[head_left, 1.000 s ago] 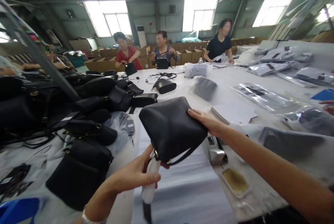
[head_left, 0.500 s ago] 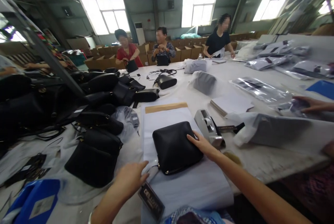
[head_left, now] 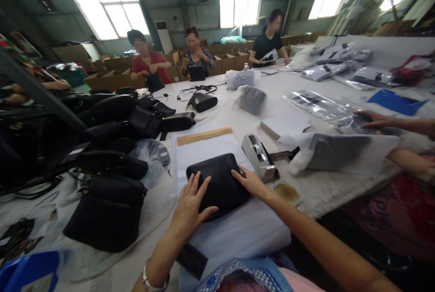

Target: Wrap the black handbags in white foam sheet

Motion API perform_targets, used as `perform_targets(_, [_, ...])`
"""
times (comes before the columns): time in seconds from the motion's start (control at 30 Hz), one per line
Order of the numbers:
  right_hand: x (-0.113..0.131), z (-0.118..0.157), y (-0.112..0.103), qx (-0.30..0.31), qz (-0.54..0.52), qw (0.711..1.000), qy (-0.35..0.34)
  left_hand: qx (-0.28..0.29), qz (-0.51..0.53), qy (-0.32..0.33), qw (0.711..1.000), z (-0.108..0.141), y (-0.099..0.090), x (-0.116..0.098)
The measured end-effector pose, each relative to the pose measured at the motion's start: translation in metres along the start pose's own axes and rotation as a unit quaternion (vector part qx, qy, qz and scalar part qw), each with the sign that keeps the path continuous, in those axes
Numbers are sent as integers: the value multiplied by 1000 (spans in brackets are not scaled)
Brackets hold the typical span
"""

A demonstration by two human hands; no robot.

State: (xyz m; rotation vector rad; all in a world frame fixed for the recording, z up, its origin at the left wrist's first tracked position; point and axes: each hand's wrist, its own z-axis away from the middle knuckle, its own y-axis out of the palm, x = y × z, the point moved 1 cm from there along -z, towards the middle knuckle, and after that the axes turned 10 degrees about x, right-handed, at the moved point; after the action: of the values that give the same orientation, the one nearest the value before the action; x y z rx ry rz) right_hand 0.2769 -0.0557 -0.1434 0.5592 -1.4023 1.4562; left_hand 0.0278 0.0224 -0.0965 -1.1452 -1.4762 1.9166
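Observation:
A small black handbag (head_left: 224, 181) lies flat on a stack of white wrapping sheets (head_left: 204, 153) right in front of me. My left hand (head_left: 190, 201) is open, its fingers spread over the bag's left side. At the right edge, my right hand (head_left: 250, 181) grips the bag, with some fingers hidden by the edge. A black hang tag (head_left: 193, 261) with pale lettering lies below my left wrist. Just beyond my right hand stands a grey tape dispenser (head_left: 258, 158).
Black bags (head_left: 108, 210) are heaped to the left, above a blue object (head_left: 30, 269). Wrapped bags (head_left: 343, 153), white card (head_left: 285, 124) and clear plastic packs (head_left: 319, 106) lie to the right. A co-worker's hand (head_left: 374, 119) reaches in there; several people work across the table.
My left hand has moved from beside the bag up onto its left side, fingers spreading. My right hand stays at the right edge. The view has shifted a little to the right.

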Motion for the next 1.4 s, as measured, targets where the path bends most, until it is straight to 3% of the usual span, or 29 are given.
perform_targets(0.1, [-1,25,-15,-67,119,990,-29,2,-36,22,999,-9,15,-10])
perform_targets(0.23, [-18,82,-42,-182,273,941,-86,-19,-51,24,998,-9,25,-10])
perform_targets(0.4, [-62,132,-53,-226,417,880,-5,-23,-57,27,998,-9,29,-5])
perform_targets(0.6, [-89,129,-46,-155,467,870,37,-21,-52,25,998,-9,32,-4])
perform_targets(0.7, [-85,121,-56,-156,463,872,9,-25,-44,24,998,-8,32,-3])
perform_targets(0.77, [-73,113,-65,-188,440,877,-37,-26,-33,22,999,-7,33,-3])
perform_targets(0.87, [-41,94,-75,-237,354,896,-123,-22,-14,13,1000,-7,34,-3])
perform_targets(0.93, [-13,73,-77,-235,284,917,-153,-16,-2,6,1000,-7,34,-3])
perform_targets(1.03, [27,27,-73,-175,222,944,-172,-8,11,-2,1000,-7,35,-3])
perform_targets(1.13, [53,-35,-65,-91,224,948,-206,-7,18,-2,1000,-8,38,-1])
perform_targets(1.27, [59,-122,-49,12,305,931,-199,-11,26,7,1000,-8,43,3])
perform_targets(1.4, [45,-186,-27,55,357,914,-184,-8,20,29,999,-11,49,11])
